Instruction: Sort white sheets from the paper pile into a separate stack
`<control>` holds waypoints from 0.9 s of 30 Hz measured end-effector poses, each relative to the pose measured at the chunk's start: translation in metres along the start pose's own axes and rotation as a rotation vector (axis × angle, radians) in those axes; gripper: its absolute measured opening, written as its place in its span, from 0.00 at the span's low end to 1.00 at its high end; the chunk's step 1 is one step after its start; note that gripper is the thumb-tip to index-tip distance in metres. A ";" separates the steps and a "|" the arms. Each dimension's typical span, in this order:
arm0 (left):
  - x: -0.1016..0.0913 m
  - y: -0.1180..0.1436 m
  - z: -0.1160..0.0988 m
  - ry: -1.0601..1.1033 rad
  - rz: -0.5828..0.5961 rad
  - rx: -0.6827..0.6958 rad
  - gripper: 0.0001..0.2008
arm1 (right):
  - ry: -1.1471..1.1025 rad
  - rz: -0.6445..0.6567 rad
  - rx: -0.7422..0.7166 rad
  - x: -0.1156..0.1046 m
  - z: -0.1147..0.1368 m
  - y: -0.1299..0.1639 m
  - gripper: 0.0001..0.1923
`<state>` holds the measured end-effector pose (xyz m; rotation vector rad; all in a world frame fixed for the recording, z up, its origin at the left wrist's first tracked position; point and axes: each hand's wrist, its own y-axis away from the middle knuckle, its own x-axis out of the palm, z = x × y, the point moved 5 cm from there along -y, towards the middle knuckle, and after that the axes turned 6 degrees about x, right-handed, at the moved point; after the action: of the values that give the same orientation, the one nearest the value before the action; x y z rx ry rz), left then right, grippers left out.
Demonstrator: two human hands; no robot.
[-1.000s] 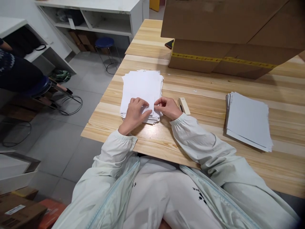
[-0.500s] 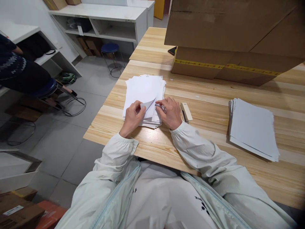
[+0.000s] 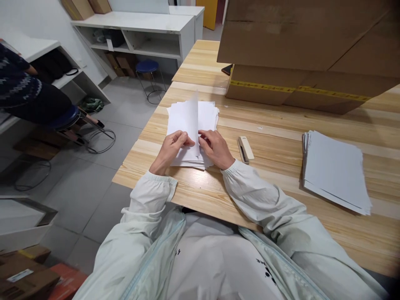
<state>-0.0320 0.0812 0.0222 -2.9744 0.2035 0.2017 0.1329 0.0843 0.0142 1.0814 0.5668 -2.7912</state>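
A messy stack of white paper [image 3: 208, 111] lies on the wooden table in front of me. One sheet of paper [image 3: 194, 118] stands raised and curved over the middle of the stack, its upper edge blurred. My left hand [image 3: 173, 148] is closed at the left of this sheet, thumb and fingers pressed on its lower part. From the other side, my right hand [image 3: 217, 148] has its bent fingertips against the sheet's right edge. A cream stapler [image 3: 246, 148] lies on the table just right of my right hand.
To the right is a second paper stack [image 3: 336, 171]. Large cardboard boxes [image 3: 268, 89] stand at the back, a dark phone [image 3: 226, 69] beside them. The table's left edge [image 3: 125, 162] is close to my left arm. A seated person [image 3: 28, 87] is at far left.
The sheet, lower and folded over toward me before, now stands up above the stack. My left hand has shifted slightly left, and my right hand a little left too. The stapler stays put.
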 end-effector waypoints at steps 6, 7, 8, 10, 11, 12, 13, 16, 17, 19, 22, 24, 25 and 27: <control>-0.001 -0.015 0.013 0.036 -0.072 -0.028 0.27 | -0.369 0.152 0.069 0.004 0.000 0.000 0.16; -0.001 -0.015 0.014 0.039 -0.085 -0.019 0.27 | -0.391 0.159 0.073 0.005 0.000 0.000 0.16; -0.001 -0.015 0.015 0.045 -0.091 -0.014 0.28 | -0.404 0.160 0.074 0.006 -0.001 0.001 0.16; -0.001 -0.013 0.015 0.061 -0.079 -0.017 0.28 | -0.411 0.156 0.074 0.006 -0.002 0.001 0.16; -0.001 -0.013 0.015 0.073 -0.070 -0.021 0.29 | -0.411 0.156 0.075 0.007 -0.002 0.001 0.16; -0.001 -0.012 0.015 0.085 -0.067 -0.022 0.29 | -0.410 0.158 0.075 0.007 -0.002 0.001 0.16; -0.001 -0.012 0.014 0.096 -0.068 -0.021 0.30 | -0.408 0.159 0.076 0.007 -0.002 0.001 0.16; -0.002 -0.012 0.013 0.110 -0.080 -0.017 0.29 | -0.405 0.160 0.077 0.006 -0.001 0.001 0.17; -0.002 -0.012 0.013 0.109 -0.084 -0.019 0.28 | -0.406 0.162 0.078 0.006 -0.001 0.001 0.17; -0.001 -0.012 0.015 0.105 -0.089 -0.022 0.26 | -0.409 0.166 0.087 0.006 -0.001 0.001 0.18; -0.001 -0.012 0.015 0.105 -0.092 -0.024 0.24 | -0.407 0.172 0.113 0.006 -0.001 0.001 0.19; 0.000 -0.011 0.015 0.100 -0.099 -0.032 0.21 | -0.403 0.175 0.126 0.007 -0.002 0.001 0.18; 0.000 -0.011 0.015 0.095 -0.103 -0.038 0.20 | -0.403 0.177 0.128 0.007 -0.002 0.001 0.18; 0.000 -0.011 0.014 0.089 -0.108 -0.048 0.17 | -0.406 0.178 0.126 0.008 -0.002 0.001 0.18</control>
<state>-0.0327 0.0941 0.0097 -3.0340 0.0491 0.0628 0.1289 0.0844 0.0073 0.5206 0.2397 -2.7985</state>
